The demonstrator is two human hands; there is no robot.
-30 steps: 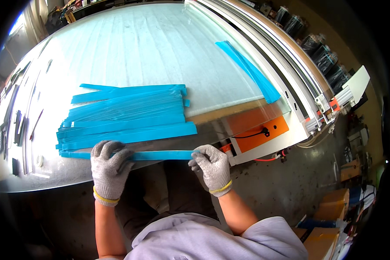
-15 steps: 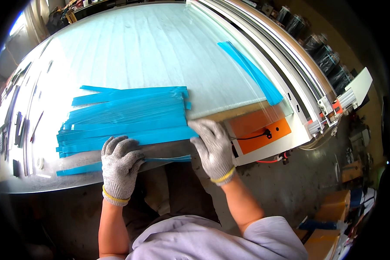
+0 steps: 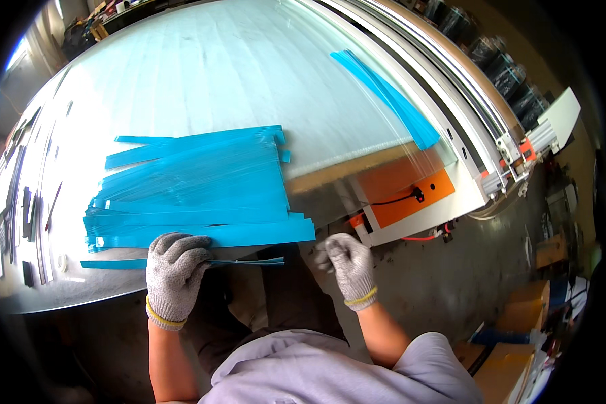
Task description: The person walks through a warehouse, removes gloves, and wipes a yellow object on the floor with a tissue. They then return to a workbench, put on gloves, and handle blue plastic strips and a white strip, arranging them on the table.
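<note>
My left hand (image 3: pixel 175 269), in a grey knit glove with a yellow cuff, closes around a thin bundle of blue strips (image 3: pixel 252 261) at the table's near edge. The bundle's ends stick out on both sides of the glove. Just beyond lies a wide, overlapping pile of flat blue strips (image 3: pixel 202 182). One strip at the pile's near side juts out to the right. My right hand (image 3: pixel 349 264), gloved alike, hovers off the table edge right of that strip's end. Its fingers are curled, slightly blurred, and nothing shows in them.
More blue strips (image 3: pixel 390 101) fan out at the far right, beside a white machine rail (image 3: pixel 464 168). An orange panel (image 3: pixel 390 209) with a black cable sits at the near right corner. Dark narrow pieces (image 3: pixel 27 202) lie at left. Cardboard boxes (image 3: pixel 505 363) stand lower right.
My right hand has drawn back from the pile toward me and to the right, its fingers now curled. A near strip sticks out farther right. The left hand keeps its bundle.
</note>
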